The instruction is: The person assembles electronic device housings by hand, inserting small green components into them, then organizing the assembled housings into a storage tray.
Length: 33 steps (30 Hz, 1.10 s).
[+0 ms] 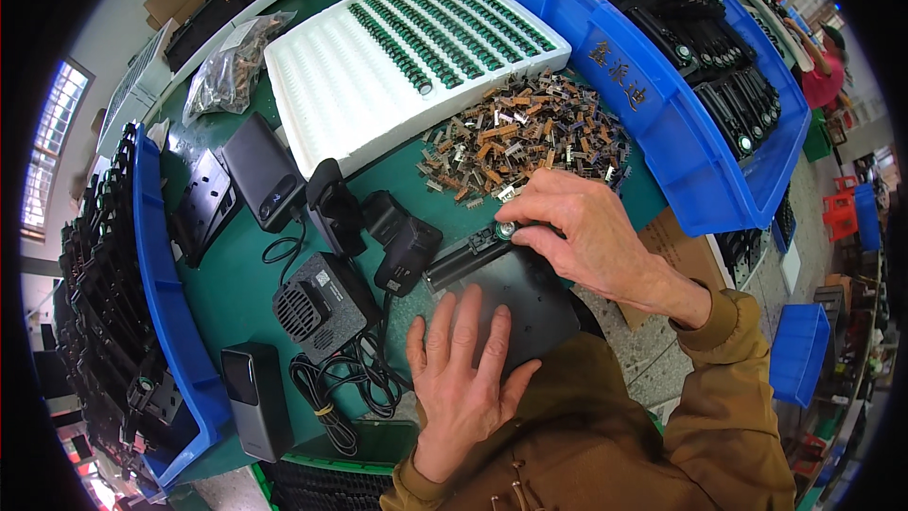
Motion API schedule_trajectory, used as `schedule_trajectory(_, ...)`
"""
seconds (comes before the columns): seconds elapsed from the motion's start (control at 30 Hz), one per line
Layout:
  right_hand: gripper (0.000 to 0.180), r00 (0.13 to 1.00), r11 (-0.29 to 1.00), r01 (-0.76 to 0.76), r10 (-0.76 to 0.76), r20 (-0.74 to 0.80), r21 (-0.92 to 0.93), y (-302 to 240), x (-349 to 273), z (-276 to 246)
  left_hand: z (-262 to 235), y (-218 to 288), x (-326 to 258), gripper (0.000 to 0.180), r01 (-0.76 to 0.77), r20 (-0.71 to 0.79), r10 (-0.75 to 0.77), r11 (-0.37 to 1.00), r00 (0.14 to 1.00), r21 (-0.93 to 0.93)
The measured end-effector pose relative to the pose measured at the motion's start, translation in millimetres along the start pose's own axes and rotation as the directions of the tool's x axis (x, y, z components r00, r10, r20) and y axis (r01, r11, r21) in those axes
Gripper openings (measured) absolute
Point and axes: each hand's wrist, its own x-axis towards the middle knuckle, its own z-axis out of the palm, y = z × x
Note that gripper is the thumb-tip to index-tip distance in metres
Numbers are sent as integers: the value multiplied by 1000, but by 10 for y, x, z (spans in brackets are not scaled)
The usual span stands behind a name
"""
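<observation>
A flat dark plastic panel [534, 298] lies at the table's near edge, partly over my lap. Spread across its left part is my left hand [462, 383], fingers open and pressing flat. Along the panel's far edge runs a narrow black housing [473, 254]. At the right end of this housing, my right hand [591, 237] pinches a small round green part with a silvery top [506, 229] between thumb and forefinger. Similar round green parts [454, 28] stand in rows in a white foam tray [326, 132] farther back. Just beyond my right hand spreads a heap of small brown and metal pieces [520, 142].
Blue bins of black assemblies flank me, one at right [653, 123] and one at left [175, 303]. Left of the panel are a speaker-like black box [322, 308], coiled cables [331, 397], black holders [402, 246] and two power banks [260, 170]. A plastic bag [232, 71] lies behind.
</observation>
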Motion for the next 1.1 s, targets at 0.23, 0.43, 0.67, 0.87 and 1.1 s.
schedule_trajectory(0.23,9,997,996,-79,78,23,31,-2,27,66,0,5,-4,60,3,2,-3,1000,1000,-3)
schedule_trajectory(0.43,9,992,991,-122,120,31,60,-4,10,43,-4,12,4,60,-9,2,9,1000,1000,2)
schedule_trajectory(0.67,16,976,985,-170,168,-135,-3,53,-171,-274,5,-7,-17,59,-6,4,6,1000,1000,11)
schedule_trajectory(0.87,17,943,946,-321,314,-108,-53,181,-601,-395,-6,21,3,59,-21,4,21,999,1000,34)
schedule_trajectory(1.1,15,968,982,-181,168,-185,-60,275,-498,-250,1,37,9,59,-9,5,8,999,1000,52)
